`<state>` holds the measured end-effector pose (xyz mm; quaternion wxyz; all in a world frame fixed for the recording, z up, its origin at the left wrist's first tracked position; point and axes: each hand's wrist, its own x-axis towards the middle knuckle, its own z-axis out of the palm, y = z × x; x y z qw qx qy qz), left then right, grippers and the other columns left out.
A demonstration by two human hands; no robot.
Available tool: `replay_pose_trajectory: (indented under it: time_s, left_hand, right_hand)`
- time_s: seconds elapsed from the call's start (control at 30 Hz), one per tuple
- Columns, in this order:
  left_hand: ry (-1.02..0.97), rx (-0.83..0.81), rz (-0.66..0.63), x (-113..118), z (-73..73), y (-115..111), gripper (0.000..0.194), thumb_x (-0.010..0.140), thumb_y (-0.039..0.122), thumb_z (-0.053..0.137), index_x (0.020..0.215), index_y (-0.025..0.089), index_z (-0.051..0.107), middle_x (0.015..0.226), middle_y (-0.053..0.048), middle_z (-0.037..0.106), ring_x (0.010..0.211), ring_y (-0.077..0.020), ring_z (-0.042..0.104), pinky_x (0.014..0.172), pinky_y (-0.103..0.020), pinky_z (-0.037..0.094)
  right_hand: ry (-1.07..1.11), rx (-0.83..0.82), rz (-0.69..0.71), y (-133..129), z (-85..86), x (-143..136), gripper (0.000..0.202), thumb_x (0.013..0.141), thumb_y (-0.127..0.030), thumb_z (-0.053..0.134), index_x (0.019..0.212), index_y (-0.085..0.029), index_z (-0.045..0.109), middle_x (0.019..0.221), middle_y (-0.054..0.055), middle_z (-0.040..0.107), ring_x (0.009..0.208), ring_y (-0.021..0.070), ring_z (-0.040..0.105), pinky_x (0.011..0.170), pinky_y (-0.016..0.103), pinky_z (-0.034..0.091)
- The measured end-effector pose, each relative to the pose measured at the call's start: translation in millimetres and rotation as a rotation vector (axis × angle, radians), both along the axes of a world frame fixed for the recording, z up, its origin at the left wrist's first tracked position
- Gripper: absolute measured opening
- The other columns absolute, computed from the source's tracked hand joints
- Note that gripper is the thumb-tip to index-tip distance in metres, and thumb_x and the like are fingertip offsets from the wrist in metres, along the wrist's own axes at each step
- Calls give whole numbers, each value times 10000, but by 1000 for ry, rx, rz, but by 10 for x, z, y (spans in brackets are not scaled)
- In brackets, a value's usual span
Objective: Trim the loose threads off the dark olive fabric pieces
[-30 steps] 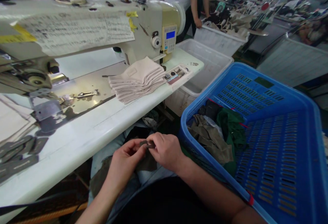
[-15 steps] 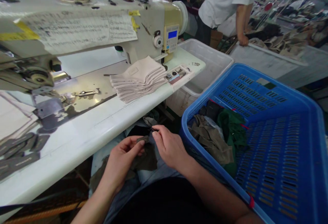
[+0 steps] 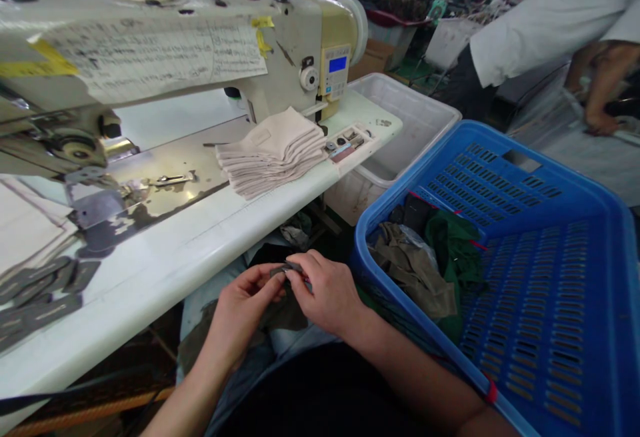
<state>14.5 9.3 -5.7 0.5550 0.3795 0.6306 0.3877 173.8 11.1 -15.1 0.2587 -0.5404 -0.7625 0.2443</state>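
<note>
Over my lap, my left hand pinches a small dark grey fabric tab between thumb and fingers. My right hand is closed against the tab's right end, its thumb touching the piece. A small dark thing shows at its fingertips, too covered to name. Dark olive cloth lies on my lap beneath both hands. Several similar dark grey tabs are piled at the left on the sewing table. A folded stack of beige fabric pieces rests on the table beyond my hands.
A sewing machine with a taped paper note stands along the table. To my right is a blue basket with olive and green cloth. Behind it are a white bin and a person in a white shirt.
My right hand has moved slightly left, and its fingertips now meet the tab in my left hand. The person in white has moved to the right with the bin they hold.
</note>
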Motion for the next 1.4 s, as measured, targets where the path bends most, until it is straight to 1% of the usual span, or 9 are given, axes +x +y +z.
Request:
replay_pose_trajectory:
  time_s: [0.33, 0.53, 0.73, 0.87, 1.0, 1.07, 1.2, 1.3, 1.4]
  left_hand:
    - [-1, -37, -23, -3, -26, 5, 386, 619, 423, 822, 898, 160, 772, 655, -8, 684, 596, -134, 555, 570, -230, 431]
    - [25, -16, -45, -10, -49, 2, 348, 593, 424, 809, 831, 172, 772, 643, -10, 692, 603, -149, 570, 575, -238, 432]
    - [76, -4, -125, -34, -78, 11, 257, 566, 342, 778, 774, 190, 787, 727, -29, 742, 689, -176, 604, 650, -258, 459]
    - [86, -13, -175, -64, -121, -12, 278, 624, 377, 775, 822, 183, 793, 714, -25, 719, 666, -158, 577, 635, -252, 437]
    - [0, -84, -112, -57, -109, -19, 359, 636, 415, 792, 887, 159, 782, 639, -8, 672, 590, -132, 533, 568, -236, 401]
    - [-23, -92, -70, -53, -95, -7, 379, 610, 412, 812, 883, 151, 774, 618, -1, 662, 570, -123, 526, 559, -230, 400]
    - [-17, -57, -18, -63, -91, 19, 366, 590, 411, 829, 846, 160, 755, 591, 13, 647, 559, -120, 530, 557, -229, 408]
    - [4, -34, -19, -69, -95, 22, 358, 595, 424, 828, 826, 165, 743, 578, 16, 638, 557, -126, 533, 554, -234, 412]
    - [8, -27, -29, -62, -84, 14, 358, 600, 434, 825, 820, 167, 732, 587, 15, 640, 566, -133, 542, 548, -235, 410]
  right_hand:
    - [487, -145, -156, 21, -121, -35, 247, 997, -336, 520, 1154, -182, 632, 1016, 48, 741, 912, 166, 706, 796, 264, 536]
    - [64, 163, 47, 29, -146, 19, 119, 944, -222, 600, 1022, -202, 688, 885, 28, 720, 763, 171, 674, 654, 275, 450]
    - [-217, 293, 167, 47, -224, 18, 196, 972, -338, 584, 936, -162, 663, 810, 61, 692, 700, 201, 651, 581, 312, 397]
    - [-78, 233, 133, 76, -338, -2, 157, 935, -316, 590, 912, -170, 642, 775, 44, 690, 670, 181, 640, 584, 286, 415]
    - [214, 60, -248, 127, -364, 19, 144, 927, -268, 497, 939, -187, 616, 737, 9, 668, 611, 146, 612, 574, 244, 427]
    - [192, -39, -342, 160, -313, 59, 196, 961, -324, 480, 917, -189, 614, 756, 31, 682, 656, 169, 641, 599, 257, 436]
    - [6, -233, -223, 162, -178, 114, 369, 983, -500, 507, 1087, -166, 623, 842, 83, 733, 778, 252, 712, 682, 320, 464]
    - [63, -177, -143, 86, -124, 79, 334, 1043, -379, 394, 1251, -167, 548, 981, 83, 747, 884, 238, 726, 751, 319, 483]
    - [102, -87, -64, 7, -110, 14, 246, 1014, -326, 454, 1174, -186, 577, 1012, 60, 742, 906, 216, 718, 775, 299, 491]
